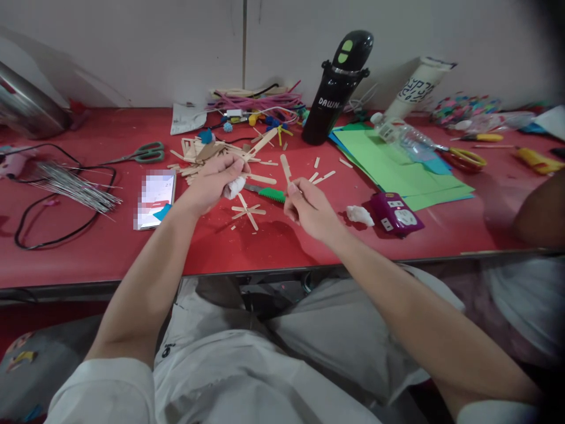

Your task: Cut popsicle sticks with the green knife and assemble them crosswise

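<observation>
My left hand (pixel 218 176) is closed on wooden craft sticks (pixel 265 143) that fan out to the right from the fingertips. A crumpled white tissue (pixel 233 188) is tucked under the same fingers. Pinched upright between thumb and fingers of my right hand (pixel 311 206) is a single craft stick (pixel 285 167). Below and between the hands, a small star of crossed craft sticks (pixel 249 211) lies on the red table (pixel 282 238). A green-handled cutter (pixel 271 194) rests behind it, partly hidden by my right hand. Behind my left hand sits a pile of craft sticks (pixel 192 148).
On the left are scissors (pixel 148 152), a phone (pixel 156 197) and thin metal rods (pixel 79 187). A black bottle (pixel 329 97) stands behind. To the right are green paper sheets (pixel 388 162), a purple socket adapter (pixel 396 213), a tissue wad (pixel 359 215) and another person's arm (pixel 541 209).
</observation>
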A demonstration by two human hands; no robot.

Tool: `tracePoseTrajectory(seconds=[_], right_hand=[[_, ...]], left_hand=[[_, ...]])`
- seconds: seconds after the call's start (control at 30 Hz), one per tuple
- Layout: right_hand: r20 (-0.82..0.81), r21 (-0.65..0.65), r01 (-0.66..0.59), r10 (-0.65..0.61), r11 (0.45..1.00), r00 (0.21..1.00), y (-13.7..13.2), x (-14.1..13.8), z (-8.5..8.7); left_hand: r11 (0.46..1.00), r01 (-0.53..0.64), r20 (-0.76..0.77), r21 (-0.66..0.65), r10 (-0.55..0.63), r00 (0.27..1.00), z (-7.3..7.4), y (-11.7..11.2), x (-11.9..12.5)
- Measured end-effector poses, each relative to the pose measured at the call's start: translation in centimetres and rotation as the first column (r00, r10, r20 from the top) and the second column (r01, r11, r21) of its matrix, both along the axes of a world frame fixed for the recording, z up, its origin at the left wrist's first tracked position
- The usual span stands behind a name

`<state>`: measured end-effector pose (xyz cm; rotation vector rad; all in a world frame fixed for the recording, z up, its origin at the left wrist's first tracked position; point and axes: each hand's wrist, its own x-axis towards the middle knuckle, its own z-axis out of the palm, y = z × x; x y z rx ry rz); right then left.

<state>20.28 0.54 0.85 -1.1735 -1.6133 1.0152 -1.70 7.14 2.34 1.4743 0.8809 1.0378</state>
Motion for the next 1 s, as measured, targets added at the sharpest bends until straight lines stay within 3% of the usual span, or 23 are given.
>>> tracePoseTrajectory(seconds=[0.13,0.23,0.37,0.5,0.73,0.87,1.0], right_hand=[[-0.006,-0.081,-0.092,0.092,0.992,0.996,0.0,-0.3,-0.6],[0.073,-0.025,-0.099,0.100,0.995,0.992,-0.1,-0.2,-0.9],[0.187,0.100,-0.029,0.009,0.995,0.982,0.0,0.0,-0.9],[0.143,0.124,-0.005,-0.013,0.992,0.990,0.1,-0.1,-0.8],[-0.135,0.001,0.018,-0.018,1.000,0.991,-0.2,-0.6,-0.9],[-0.199,-0.029,0.020,-0.025,0.999,0.980,0.3,-0.2,-1.0],[-0.204,-0.010,0.053,-0.054,0.999,0.978,1.0,0.4,-0.9]], left_hand=[[0.999,0.033,0.050,-0.009,-0.033,0.998,0.1,-0.4,0.4],[0.999,-0.004,0.095,-0.032,0.007,0.995,0.6,-0.7,0.8],[0.995,-0.051,0.166,-0.090,0.066,0.984,1.2,-0.9,1.0],[0.994,-0.045,0.188,-0.099,0.063,0.980,1.2,-1.0,1.2],[0.998,-0.019,0.051,-0.059,0.022,0.998,0.1,-0.5,1.3],[1.000,-0.007,-0.053,0.016,0.008,0.999,-0.6,-0.1,1.0],[0.999,0.008,-0.165,0.054,0.001,0.986,-0.2,-0.4,1.0]])
